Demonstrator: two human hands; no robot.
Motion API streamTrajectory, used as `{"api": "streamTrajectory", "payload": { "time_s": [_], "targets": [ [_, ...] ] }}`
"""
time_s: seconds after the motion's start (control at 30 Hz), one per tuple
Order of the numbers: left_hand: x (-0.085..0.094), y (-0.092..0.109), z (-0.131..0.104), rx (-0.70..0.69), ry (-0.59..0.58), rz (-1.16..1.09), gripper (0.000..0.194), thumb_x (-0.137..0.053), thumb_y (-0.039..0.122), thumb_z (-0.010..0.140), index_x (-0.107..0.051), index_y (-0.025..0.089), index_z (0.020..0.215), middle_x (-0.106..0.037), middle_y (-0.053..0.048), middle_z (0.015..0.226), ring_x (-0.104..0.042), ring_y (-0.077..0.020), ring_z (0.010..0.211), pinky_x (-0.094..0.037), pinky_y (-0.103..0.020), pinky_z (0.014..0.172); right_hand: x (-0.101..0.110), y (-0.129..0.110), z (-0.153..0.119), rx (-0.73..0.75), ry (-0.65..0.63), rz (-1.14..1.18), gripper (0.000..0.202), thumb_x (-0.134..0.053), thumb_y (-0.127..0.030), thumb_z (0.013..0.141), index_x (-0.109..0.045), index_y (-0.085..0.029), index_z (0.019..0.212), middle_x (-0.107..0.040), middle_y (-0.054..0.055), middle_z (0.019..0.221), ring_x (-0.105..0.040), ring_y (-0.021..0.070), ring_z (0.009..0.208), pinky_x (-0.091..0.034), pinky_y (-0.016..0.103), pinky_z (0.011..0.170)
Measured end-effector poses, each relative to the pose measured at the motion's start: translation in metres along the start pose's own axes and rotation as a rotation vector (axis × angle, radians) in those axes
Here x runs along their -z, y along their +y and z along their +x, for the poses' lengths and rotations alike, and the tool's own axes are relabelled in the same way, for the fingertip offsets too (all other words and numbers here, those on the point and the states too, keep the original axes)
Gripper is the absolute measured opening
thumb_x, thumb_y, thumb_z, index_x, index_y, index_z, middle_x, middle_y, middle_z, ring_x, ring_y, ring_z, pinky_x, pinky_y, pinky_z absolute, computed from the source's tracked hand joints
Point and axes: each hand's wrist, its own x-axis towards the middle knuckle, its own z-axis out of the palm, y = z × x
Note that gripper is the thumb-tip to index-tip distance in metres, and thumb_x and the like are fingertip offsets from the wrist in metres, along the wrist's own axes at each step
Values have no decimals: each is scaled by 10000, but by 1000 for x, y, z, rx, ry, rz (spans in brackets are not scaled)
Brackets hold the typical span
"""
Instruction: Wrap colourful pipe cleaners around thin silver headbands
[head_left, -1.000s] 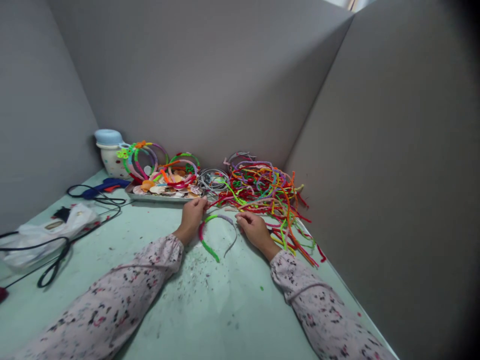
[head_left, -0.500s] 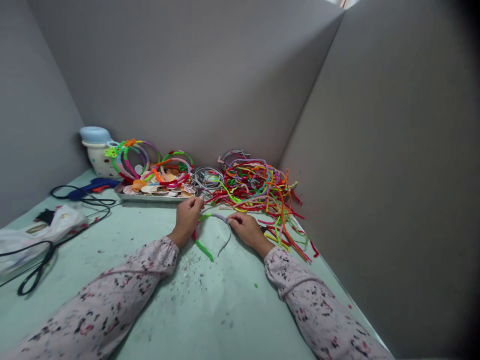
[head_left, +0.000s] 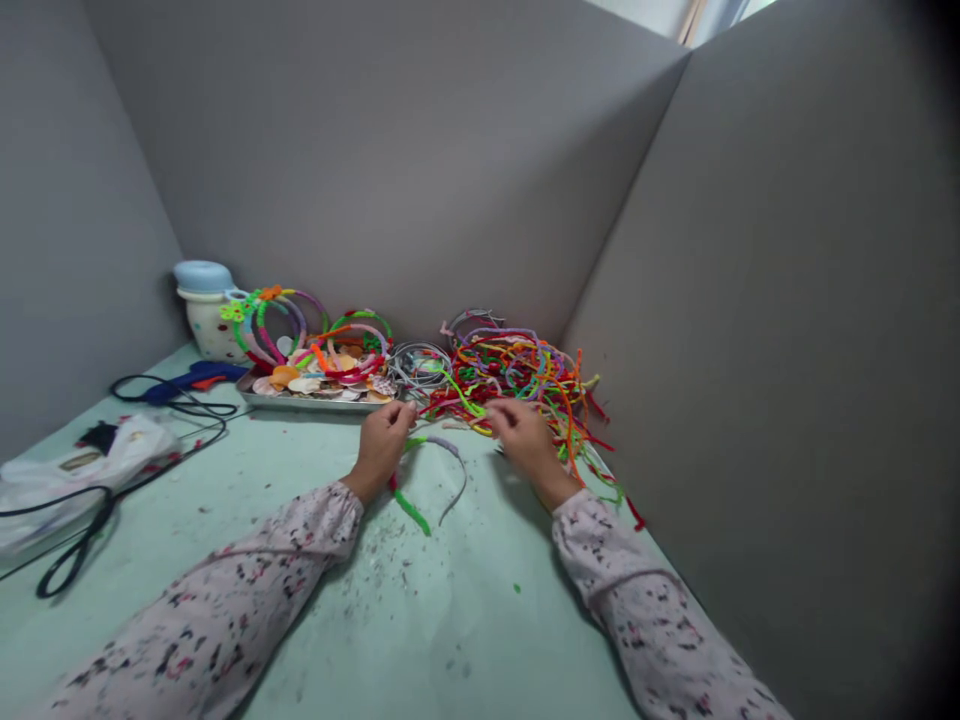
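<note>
A thin grey hair band (head_left: pixel 442 443), partly wrapped in green, purple and red pipe cleaner, hangs in an arch above the table. Its left side is pinched in my left hand (head_left: pixel 381 447), whose fingers are closed and hide part of it. The right leg of the band is bare grey, and a fuzzy green length shows below my left wrist. My right hand (head_left: pixel 523 440) is off the band, at the front of a tangled pile of pipe cleaners (head_left: pixel 525 365). Its fingers are loosely bent and seem apart, with nothing visible in them.
A metal tray (head_left: pixel 315 403) of shells with finished colourful hair bands stands at the back. Grey bare bands (head_left: pixel 421 365) lie beside it. Leftward are a lidded cup (head_left: pixel 214 320), a blue glue gun (head_left: pixel 184 383), black cable (head_left: pixel 112 495) and a white plastic bag (head_left: pixel 135 445). Grey partitions enclose the table.
My right hand has let go of the hair band and moved right and away from me to the pipe cleaner pile. My left hand keeps its hold. The view has tilted up slightly.
</note>
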Motion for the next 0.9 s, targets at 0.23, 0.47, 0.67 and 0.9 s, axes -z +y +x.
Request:
{"api": "streamTrajectory", "payload": {
  "time_s": [0.23, 0.47, 0.67, 0.9],
  "targets": [
    [5, 1, 3, -4, 1, 8, 338, -471, 417, 836, -570, 168, 630, -549, 7, 585, -474, -131, 589, -324, -234, 562, 87, 54, 120, -176, 321, -467, 357, -424, -282, 863, -637, -131, 1107, -683, 136, 998, -624, 215, 861, -459, 321, 744],
    [5, -2, 5, 7, 2, -8, 331, -471, 407, 842, -557, 171, 627, -548, 7, 591, -480, -131, 596, -335, -231, 573, 75, 100, 141, -258, -71, -639, 254, -670, -277, 708, -738, -142, 913, -718, 147, 854, -638, 209, 744, -440, 276, 652],
    [6, -6, 6, 7, 3, -11, 333, -473, 415, 836, -550, 174, 619, -543, 9, 584, -481, -133, 594, -332, -235, 570, 81, 98, 152, -284, -88, -708, 191, -636, -261, 755, -756, -124, 816, -712, 186, 823, -657, 246, 771, -426, 300, 654],
    [6, -4, 5, 5, 0, 20, 344, -461, 415, 838, -559, 162, 626, -549, 6, 590, -483, -128, 597, -328, -234, 569, 121, 67, 178, -271, 69, -672, 309, -512, -199, 830, -706, -35, 1006, -670, 234, 999, -619, 214, 953, -400, 299, 797]
  ]
}}
